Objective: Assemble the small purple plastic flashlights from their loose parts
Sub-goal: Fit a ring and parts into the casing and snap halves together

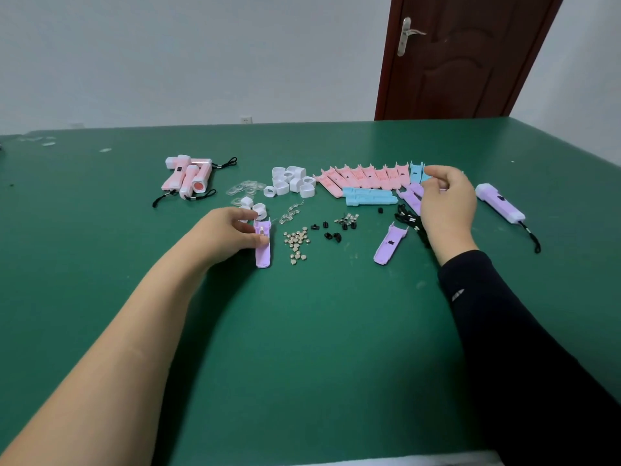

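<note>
Just one finished purple plastic flashlight point(500, 204). Two open purple plastic shell halves point(389, 245) up front, about four finished pink flashlights point(188, 178).

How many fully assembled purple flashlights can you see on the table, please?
1: the purple flashlight lies right of the right hand, lanyard attached. Others could hide behind that hand.

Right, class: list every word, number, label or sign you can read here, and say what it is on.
No readable text anywhere.
Grey mark on the black sleeve: too blurred to read.
Dark marks on the pink half-shells: too small to read.
</note>
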`<state>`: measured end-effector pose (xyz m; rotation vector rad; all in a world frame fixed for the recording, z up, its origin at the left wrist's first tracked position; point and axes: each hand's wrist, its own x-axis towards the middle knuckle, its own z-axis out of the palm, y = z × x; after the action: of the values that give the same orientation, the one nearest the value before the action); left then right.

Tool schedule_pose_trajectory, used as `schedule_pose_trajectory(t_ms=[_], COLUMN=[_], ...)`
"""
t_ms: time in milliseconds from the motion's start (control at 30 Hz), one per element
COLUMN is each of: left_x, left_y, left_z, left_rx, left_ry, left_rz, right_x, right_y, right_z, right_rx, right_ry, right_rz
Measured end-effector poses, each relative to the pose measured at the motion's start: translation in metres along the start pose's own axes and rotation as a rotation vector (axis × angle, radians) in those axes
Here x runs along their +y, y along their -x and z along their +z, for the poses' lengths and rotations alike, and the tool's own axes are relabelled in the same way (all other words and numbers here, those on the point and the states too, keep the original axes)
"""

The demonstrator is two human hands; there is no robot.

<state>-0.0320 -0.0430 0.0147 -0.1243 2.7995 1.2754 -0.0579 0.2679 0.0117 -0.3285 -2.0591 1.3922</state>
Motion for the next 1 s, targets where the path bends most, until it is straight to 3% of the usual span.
schedule_pose_trajectory(t_ms=[533,767,1000], left_x=[0.003,0.009,0.012], left_y=[0.000,0.007,0.007], left_z=[0.005,0.025,0.029], left_rx=[0.014,0.231,0.219], left_ry=[-0.029,-0.278,-0.427], left_rz=[-0.044,0.046,0.041], right_x=[0.009,0.010,0.010], right_y=[-0.004,-0.003,-0.002], right_z=[0.003,0.006,0.007], right_rx=[-0.111,-0.129,-0.145], right_ry=[0.098,0.106,0.122], right_rz=[-0.002,-0.008,-0.027])
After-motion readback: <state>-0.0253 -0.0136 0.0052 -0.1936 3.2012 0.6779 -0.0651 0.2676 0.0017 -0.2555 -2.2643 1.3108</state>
